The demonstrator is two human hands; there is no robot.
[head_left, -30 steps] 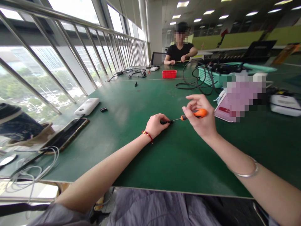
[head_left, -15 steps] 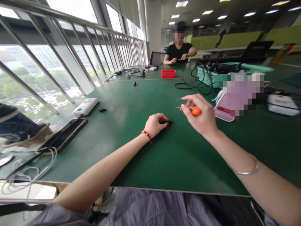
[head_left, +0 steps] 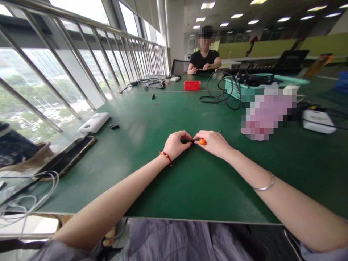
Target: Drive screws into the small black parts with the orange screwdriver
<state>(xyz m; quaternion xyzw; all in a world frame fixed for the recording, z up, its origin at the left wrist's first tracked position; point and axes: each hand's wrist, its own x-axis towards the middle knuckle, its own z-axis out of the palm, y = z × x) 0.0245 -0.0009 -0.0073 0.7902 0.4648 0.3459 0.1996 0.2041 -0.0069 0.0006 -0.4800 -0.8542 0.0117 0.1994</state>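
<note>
My left hand (head_left: 176, 145) rests low over the green table (head_left: 152, 188), its fingers pinched on a small black part (head_left: 187, 140) whose exact kind I cannot make out. Close against it, my right hand (head_left: 214, 144) is curled round a screwdriver (head_left: 202, 141). Only the end of its orange handle shows between the fingers, and a thin bit of shaft seems to stick out past the knuckles. The thumb and fingertip of my right hand meet the right end of the black part. Fingers hide most of that part.
A small black piece (head_left: 114, 126), a white power bank (head_left: 94, 123) and a phone (head_left: 67, 154) lie on the left. Further back are a red tray (head_left: 192, 85) and a teal basket (head_left: 232, 88) with cables. A person (head_left: 205, 58) sits opposite, holding a thin stick.
My right hand has come down and left to the black part, and the screwdriver has turned so its shaft points away from that part. My left hand keeps its hold.
</note>
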